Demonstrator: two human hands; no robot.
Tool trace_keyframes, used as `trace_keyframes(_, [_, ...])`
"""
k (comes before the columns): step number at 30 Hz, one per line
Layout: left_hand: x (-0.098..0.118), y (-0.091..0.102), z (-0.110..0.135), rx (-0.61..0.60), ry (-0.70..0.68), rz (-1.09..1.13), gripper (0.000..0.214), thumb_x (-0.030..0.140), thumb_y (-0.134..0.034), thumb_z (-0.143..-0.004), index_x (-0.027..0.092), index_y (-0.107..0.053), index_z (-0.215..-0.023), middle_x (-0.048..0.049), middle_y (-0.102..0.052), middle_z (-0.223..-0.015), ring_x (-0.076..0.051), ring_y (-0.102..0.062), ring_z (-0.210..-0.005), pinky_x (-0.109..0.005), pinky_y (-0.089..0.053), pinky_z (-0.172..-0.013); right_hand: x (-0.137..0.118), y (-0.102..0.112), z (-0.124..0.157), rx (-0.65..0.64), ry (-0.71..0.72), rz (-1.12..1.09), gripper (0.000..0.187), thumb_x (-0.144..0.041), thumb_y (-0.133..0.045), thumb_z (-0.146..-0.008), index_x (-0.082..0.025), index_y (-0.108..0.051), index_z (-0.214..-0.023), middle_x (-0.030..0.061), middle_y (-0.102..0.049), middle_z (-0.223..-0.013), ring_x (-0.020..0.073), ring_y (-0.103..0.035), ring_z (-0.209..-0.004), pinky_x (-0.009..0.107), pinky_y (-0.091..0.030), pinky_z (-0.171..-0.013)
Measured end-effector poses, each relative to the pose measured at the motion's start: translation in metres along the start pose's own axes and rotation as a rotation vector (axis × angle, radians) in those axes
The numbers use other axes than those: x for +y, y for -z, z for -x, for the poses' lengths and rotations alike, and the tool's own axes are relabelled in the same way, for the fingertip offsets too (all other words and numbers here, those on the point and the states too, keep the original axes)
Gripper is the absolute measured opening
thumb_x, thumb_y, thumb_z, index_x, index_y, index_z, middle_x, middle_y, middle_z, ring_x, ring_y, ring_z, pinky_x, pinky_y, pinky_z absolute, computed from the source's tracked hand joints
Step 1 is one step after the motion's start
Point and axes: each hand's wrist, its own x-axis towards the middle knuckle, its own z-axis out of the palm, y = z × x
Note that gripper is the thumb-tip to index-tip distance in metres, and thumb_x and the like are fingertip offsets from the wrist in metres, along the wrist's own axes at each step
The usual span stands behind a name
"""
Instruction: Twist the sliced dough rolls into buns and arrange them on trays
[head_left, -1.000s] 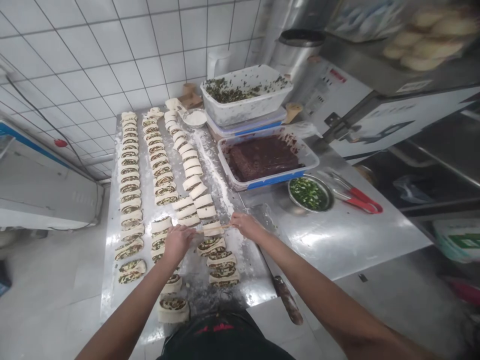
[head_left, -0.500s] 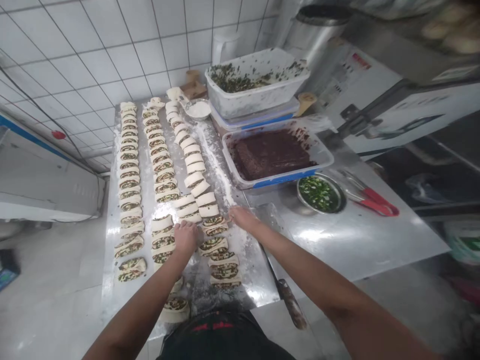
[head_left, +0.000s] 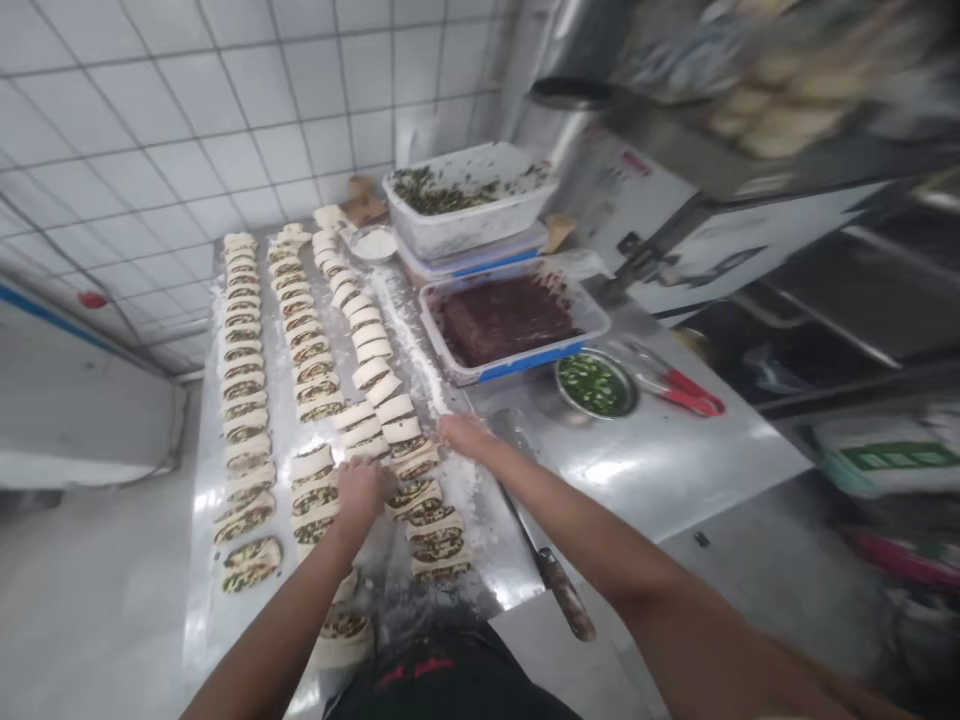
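Note:
Several slices of filled dough roll (head_left: 414,457) lie in rows on a floured metal table, with green and brown filling showing at the cuts. My left hand (head_left: 364,490) is among the rows, just below a group of pale slices, its fingers curled and partly hidden. My right hand (head_left: 461,437) is closed at the right side of the same row, by the flour streak. Its fingertips are blurred, and what either hand grips does not show. Beneath my right forearm lies a large knife (head_left: 566,595), its handle past the table edge.
Behind my right hand stand a tub of dark filling (head_left: 510,320) and a tub with green filling remnants (head_left: 472,190). A bowl of chopped greens (head_left: 592,385) and red-handled tongs (head_left: 694,393) sit to the right. A small flour bowl (head_left: 373,244) is near the tiled wall.
The view has swung to the right, so the table appears shifted left and lower. Both hands stay at nearly the same places beside the dough slices.

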Motion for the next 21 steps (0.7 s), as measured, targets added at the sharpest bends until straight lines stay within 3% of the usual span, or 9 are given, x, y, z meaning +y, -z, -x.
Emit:
trace_keyframes(3, [-0.006, 0.008, 0.016, 0.005, 0.013, 0.190, 0.026, 0.032, -0.043, -0.082, 0.021, -0.066, -0.079, -0.0057, -0.066, -0.083, -0.022, -0.055, -0.085, -0.031, -0.035, -0.074, -0.008, 0.011, 0.036, 0.163, -0.039, -0.035, 0.021, -0.012, -0.046, -0.080, -0.015, -0.064, -0.088, 0.0059, -0.062, -0.100, 0.0160, -0.054, -0.093, 0.024, -0.039, -0.082])
trace_keyframes(5, [-0.013, 0.009, 0.024, -0.073, -0.012, 0.373, 0.031, 0.038, -0.040, -0.082, 0.020, -0.066, -0.079, -0.0041, -0.067, -0.079, -0.019, -0.058, -0.077, -0.027, -0.038, -0.068, -0.013, 0.012, 0.065, 0.285, -0.106, -0.049, 0.028, -0.015, -0.040, -0.085, -0.018, -0.058, -0.106, 0.0046, -0.055, -0.114, 0.0143, -0.050, -0.100, 0.023, -0.038, -0.084])
trace_keyframes(8, [-0.022, 0.003, 0.030, -0.131, -0.052, 0.521, 0.036, 0.044, -0.040, -0.079, 0.019, -0.066, -0.074, -0.0026, -0.067, -0.070, -0.019, -0.060, -0.071, -0.025, -0.040, -0.064, -0.015, -0.008, 0.117, 0.465, -0.235, -0.153, 0.035, -0.021, -0.044, -0.083, -0.021, -0.048, -0.118, 0.0052, -0.047, -0.123, 0.0148, -0.049, -0.102, 0.023, -0.041, -0.080])
trace_keyframes(12, [-0.019, -0.011, 0.032, -0.169, -0.089, 0.588, 0.037, 0.048, -0.042, -0.075, 0.020, -0.065, -0.069, -0.0011, -0.067, -0.068, -0.020, -0.061, -0.073, -0.025, -0.042, -0.065, 0.001, -0.059, 0.190, 0.662, -0.477, -0.516, 0.023, -0.018, -0.052, -0.074, -0.021, -0.060, -0.095, 0.0045, -0.058, -0.100, 0.0167, -0.056, -0.087, 0.027, -0.044, -0.076])
trace_keyframes(15, [-0.003, -0.015, 0.030, -0.204, -0.121, 0.622, 0.036, 0.047, -0.042, -0.075, 0.019, -0.066, -0.076, -0.0022, -0.069, -0.075, -0.021, -0.062, -0.077, -0.025, -0.044, -0.067, 0.026, -0.079, 0.225, 0.893, -0.763, -1.086, 0.013, -0.019, -0.057, -0.069, -0.017, -0.060, -0.081, 0.0024, -0.061, -0.074, 0.0164, -0.058, -0.067, 0.028, -0.047, -0.065])
trace_keyframes(18, [0.019, -0.017, 0.025, -0.209, -0.205, 0.669, 0.038, 0.047, -0.042, -0.074, 0.018, -0.066, -0.079, -0.0044, -0.069, -0.079, -0.022, -0.062, -0.080, -0.026, -0.045, -0.071, 0.056, -0.070, 0.237, 1.043, -0.896, -1.495, 0.010, -0.021, -0.056, -0.072, -0.016, -0.056, -0.080, 0.0015, -0.059, -0.063, 0.0147, -0.058, -0.055, 0.024, -0.046, -0.051])
trace_keyframes(21, [0.042, -0.020, 0.023, -0.182, -0.201, 0.690, 0.037, 0.047, -0.044, -0.072, 0.018, -0.066, -0.079, -0.0049, -0.070, -0.076, -0.023, -0.063, -0.081, -0.028, -0.047, -0.073, 0.093, -0.044, 0.228, 1.098, -0.907, -1.598, 0.007, -0.021, -0.055, -0.074, -0.015, -0.053, -0.076, 0.0043, -0.061, -0.066, 0.0144, -0.060, -0.057, 0.024, -0.049, -0.052])
